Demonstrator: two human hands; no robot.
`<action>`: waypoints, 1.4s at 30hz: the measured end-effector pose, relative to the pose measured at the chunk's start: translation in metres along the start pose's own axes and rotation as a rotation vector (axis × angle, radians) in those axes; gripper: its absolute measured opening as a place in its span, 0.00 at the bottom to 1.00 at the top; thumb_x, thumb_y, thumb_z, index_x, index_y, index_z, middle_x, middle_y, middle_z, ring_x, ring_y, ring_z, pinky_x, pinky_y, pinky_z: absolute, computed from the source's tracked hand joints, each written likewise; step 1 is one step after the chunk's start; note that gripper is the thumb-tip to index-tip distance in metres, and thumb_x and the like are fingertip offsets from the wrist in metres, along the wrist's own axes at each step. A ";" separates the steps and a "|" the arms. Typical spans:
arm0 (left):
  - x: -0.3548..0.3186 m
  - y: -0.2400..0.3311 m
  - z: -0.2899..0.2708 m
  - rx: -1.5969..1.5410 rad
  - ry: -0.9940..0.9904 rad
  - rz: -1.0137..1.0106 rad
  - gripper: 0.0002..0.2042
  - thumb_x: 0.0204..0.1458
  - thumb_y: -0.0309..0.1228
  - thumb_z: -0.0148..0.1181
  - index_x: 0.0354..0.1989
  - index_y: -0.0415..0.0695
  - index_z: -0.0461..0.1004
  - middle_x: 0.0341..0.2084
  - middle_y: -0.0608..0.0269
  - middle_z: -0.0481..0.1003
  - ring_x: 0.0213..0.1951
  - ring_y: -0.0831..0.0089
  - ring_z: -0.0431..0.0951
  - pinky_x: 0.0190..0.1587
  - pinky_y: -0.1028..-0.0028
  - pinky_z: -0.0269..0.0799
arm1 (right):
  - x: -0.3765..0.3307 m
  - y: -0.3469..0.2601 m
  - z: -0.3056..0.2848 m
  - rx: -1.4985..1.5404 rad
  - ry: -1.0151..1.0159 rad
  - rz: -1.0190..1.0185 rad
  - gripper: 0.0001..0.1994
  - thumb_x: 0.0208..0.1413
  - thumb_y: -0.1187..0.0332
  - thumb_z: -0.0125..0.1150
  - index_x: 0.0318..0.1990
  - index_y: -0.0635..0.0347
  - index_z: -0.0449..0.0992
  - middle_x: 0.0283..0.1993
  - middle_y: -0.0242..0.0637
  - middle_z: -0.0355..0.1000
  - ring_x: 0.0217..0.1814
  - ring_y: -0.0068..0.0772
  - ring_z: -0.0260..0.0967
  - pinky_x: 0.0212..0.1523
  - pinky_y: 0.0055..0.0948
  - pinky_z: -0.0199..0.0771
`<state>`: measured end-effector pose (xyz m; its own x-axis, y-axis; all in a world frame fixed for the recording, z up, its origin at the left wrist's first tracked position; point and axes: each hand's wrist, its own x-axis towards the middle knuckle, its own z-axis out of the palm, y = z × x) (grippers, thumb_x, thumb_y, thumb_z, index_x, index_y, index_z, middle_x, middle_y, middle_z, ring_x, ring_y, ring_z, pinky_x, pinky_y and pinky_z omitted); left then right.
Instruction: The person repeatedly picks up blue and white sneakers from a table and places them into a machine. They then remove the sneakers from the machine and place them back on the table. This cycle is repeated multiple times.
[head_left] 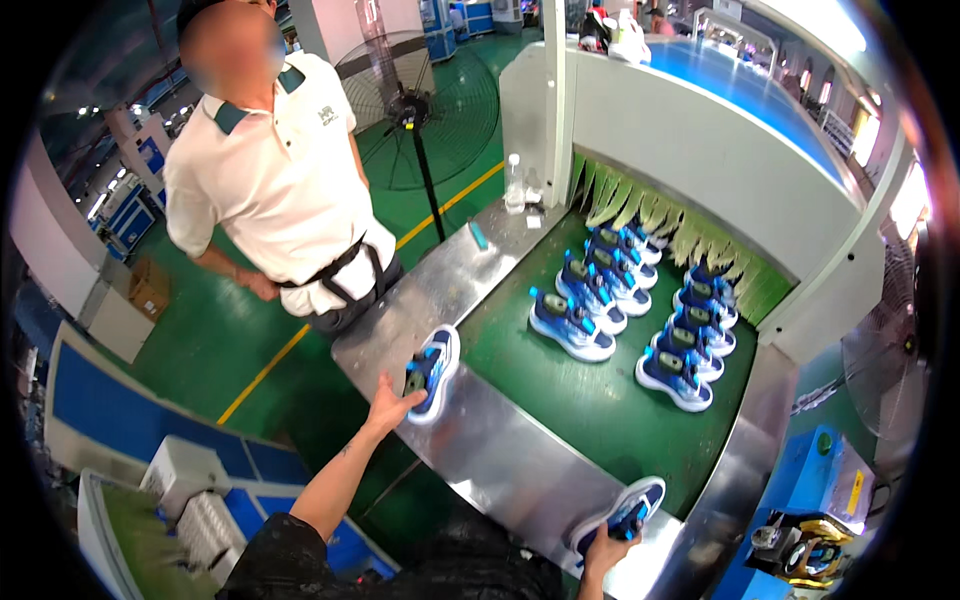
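My left hand [388, 408] grips a blue sneaker with a white sole [440, 368] at its collar, above the left part of the metal ledge. Lower right, my right hand [608, 553] holds a second blue-and-white sneaker [640, 496] near the ledge's right end. Whether either sole touches the metal I cannot tell. Beyond the ledge, several matching sneakers stand in two rows on a green conveyor belt [500, 370]. The nearest of the left row is one sneaker [572, 332]; another sneaker [676, 385] fronts the right row.
The metal ledge [530, 450] borders the belt. Green strip curtains [690, 235] hang at the machine opening. A clear bottle [514, 185] stands on the ledge's far end. A person in a white shirt [275, 170] stands at left, before a floor fan [408, 110]. Blue equipment [800, 480] is at right.
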<state>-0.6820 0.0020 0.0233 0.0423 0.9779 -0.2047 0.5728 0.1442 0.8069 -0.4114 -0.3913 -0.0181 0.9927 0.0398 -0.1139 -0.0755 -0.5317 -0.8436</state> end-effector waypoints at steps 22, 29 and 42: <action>-0.087 -0.026 0.112 -0.053 -0.416 0.449 0.37 0.43 0.37 0.69 0.60 0.38 0.58 0.60 0.43 0.61 0.63 0.48 0.61 0.64 0.60 0.59 | -0.088 -0.147 0.120 -0.451 -0.959 -0.120 0.39 0.56 0.44 0.53 0.64 0.67 0.57 0.56 0.63 0.68 0.60 0.60 0.65 0.58 0.45 0.62; -0.089 -0.035 0.123 -0.032 -0.392 0.512 0.37 0.43 0.37 0.69 0.60 0.38 0.58 0.60 0.41 0.61 0.63 0.47 0.61 0.65 0.59 0.58 | -0.075 -0.105 0.131 -0.452 -0.860 -0.178 0.35 0.54 0.44 0.56 0.59 0.67 0.66 0.54 0.63 0.68 0.58 0.60 0.66 0.56 0.46 0.64; -0.090 -0.017 0.111 -0.075 -0.410 0.492 0.37 0.41 0.34 0.69 0.60 0.37 0.57 0.61 0.39 0.60 0.63 0.45 0.60 0.66 0.58 0.56 | -0.073 -0.125 0.124 -0.227 -0.908 -0.085 0.35 0.52 0.51 0.64 0.61 0.67 0.64 0.60 0.56 0.66 0.62 0.51 0.63 0.59 0.40 0.64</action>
<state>-0.6048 -0.1050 -0.0337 0.6034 0.7973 0.0157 0.3488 -0.2815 0.8939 -0.4856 -0.2232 0.0306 0.5332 0.6803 -0.5029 0.1094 -0.6449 -0.7564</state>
